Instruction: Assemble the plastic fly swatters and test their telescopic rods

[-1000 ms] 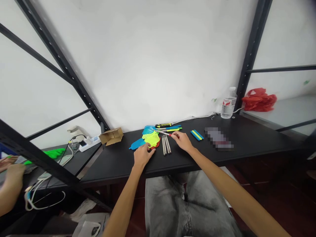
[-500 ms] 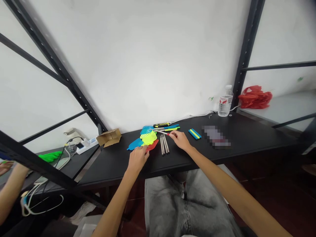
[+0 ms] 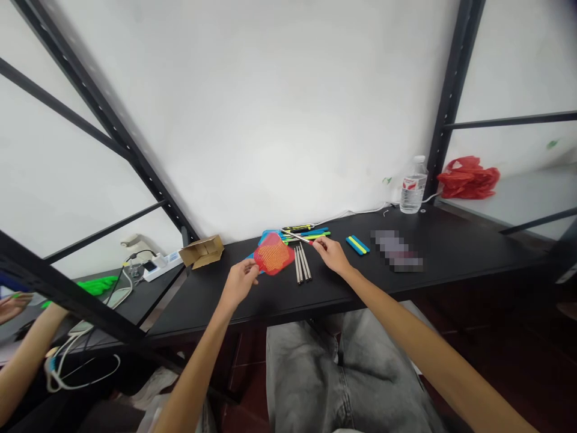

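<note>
My left hand [image 3: 241, 278] pinches a red fly swatter head [image 3: 274, 255] by its narrow end and holds it over the other swatter heads. Blue swatter heads [image 3: 269, 233] show partly behind it; the yellow one is mostly hidden. Closed round the red grip of a thin metal rod is my right hand [image 3: 331, 252]. This rod [image 3: 295, 236] points up and left, its tip just beyond the red head. Between my hands, several silver rods [image 3: 302, 264] lie side by side on the black table [image 3: 383, 288].
Blue and yellow grips [image 3: 357, 245] lie right of my right hand, near a pixelated patch. Long handles and a black-yellow item [image 3: 297, 228] lie by the wall. A cardboard box [image 3: 201, 251] stands left, a water bottle [image 3: 412, 185] back right. Another person's arm [image 3: 33, 355] shows far left.
My left hand has lifted the red swatter head off the table and turned it, now covering the yellow one. My right hand keeps the rod, nearly still.
</note>
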Action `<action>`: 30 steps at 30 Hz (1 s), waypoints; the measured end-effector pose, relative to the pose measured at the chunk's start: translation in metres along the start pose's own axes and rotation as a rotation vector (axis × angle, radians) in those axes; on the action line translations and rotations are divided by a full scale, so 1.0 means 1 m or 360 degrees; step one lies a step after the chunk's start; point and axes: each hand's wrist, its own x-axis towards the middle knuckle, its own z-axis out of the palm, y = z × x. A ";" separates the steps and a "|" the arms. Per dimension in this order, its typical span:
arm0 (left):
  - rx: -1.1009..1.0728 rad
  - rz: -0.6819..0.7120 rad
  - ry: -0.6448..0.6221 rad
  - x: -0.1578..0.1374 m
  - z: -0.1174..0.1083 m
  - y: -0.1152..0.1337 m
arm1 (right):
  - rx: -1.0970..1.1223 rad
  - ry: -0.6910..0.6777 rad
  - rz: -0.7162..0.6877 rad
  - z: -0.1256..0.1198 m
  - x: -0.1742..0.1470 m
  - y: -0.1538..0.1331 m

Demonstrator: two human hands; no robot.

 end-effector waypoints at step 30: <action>-0.1718 -0.0289 0.0552 0.057 0.066 -0.052 | -0.0206 -0.0183 -0.0187 0.003 -0.006 0.002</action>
